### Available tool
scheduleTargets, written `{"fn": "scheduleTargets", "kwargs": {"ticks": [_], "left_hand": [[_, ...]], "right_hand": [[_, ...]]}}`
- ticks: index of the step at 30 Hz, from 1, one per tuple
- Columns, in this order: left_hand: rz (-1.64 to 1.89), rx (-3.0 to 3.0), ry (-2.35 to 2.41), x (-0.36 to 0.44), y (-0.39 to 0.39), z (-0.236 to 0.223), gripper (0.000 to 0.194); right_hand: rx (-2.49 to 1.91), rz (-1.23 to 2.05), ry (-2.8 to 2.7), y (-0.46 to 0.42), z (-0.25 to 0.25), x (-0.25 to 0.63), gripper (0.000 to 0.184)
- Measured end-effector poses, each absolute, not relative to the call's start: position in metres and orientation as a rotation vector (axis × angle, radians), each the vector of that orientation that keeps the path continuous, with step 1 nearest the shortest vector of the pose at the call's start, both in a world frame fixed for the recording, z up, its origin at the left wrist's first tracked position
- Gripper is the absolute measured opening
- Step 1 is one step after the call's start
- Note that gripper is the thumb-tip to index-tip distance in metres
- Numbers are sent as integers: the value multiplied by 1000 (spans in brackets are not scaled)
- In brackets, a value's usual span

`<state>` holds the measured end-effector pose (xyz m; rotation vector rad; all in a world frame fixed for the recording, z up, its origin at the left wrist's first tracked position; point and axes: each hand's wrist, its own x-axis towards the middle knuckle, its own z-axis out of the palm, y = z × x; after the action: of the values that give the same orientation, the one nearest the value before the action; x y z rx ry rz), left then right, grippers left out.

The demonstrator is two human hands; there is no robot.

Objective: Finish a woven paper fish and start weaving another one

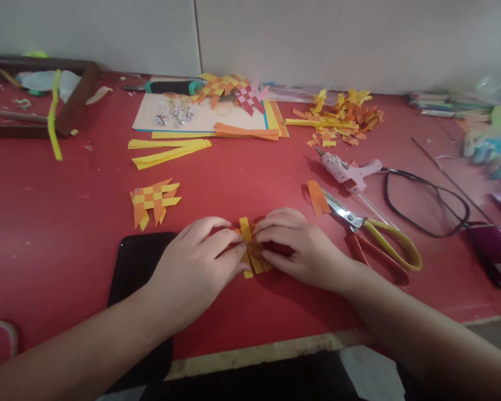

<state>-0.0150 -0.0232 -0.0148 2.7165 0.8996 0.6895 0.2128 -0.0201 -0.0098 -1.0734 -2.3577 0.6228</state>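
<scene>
Between my hands, near the table's front edge, lie interlaced yellow and orange paper strips (pixel 255 260). My left hand (pixel 200 262) has its fingers closed on their left side. From the other side, my right hand (pixel 298 242) pinches the strips' right part with curled fingers. The fingers hide much of the weave. A finished woven paper fish (pixel 154 201) in orange and yellow lies on the table to the left, beyond a black phone (pixel 136 259) that sits partly under my left forearm.
Scissors (pixel 353 223) and a pink glue gun (pixel 348 171) with a looped cord lie to the right. Yellow strips (pixel 167 151) lie left of centre. A pile of paper scraps (pixel 348 117) stands at the back. A wooden tray (pixel 33 133) occupies the far left of the red table (pixel 75 223).
</scene>
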Motion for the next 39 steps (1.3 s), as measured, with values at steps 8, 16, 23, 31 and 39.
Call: {"fn": "scheduleTargets", "kwargs": {"ticks": [8,16,23,31,39], "left_hand": [[629,3068,872,-11,-26,-2,16],[661,3054,871,-10,-26,-4,16],[660,3016,873,-11,-25,-6,18],[636,2894,922,-12,-25,-7,20],[666,2877,896,-12,-25,-7,25]], "right_hand": [[-1043,654,-2312,-20,-5,214,11],[-979,566,-2357,-18,-8,216,14],[-980,541,-2358,-20,-8,215,16],[-938,411,-2428,-23,-8,215,17],[-938,375,-2454,-24,-7,214,18]]}}
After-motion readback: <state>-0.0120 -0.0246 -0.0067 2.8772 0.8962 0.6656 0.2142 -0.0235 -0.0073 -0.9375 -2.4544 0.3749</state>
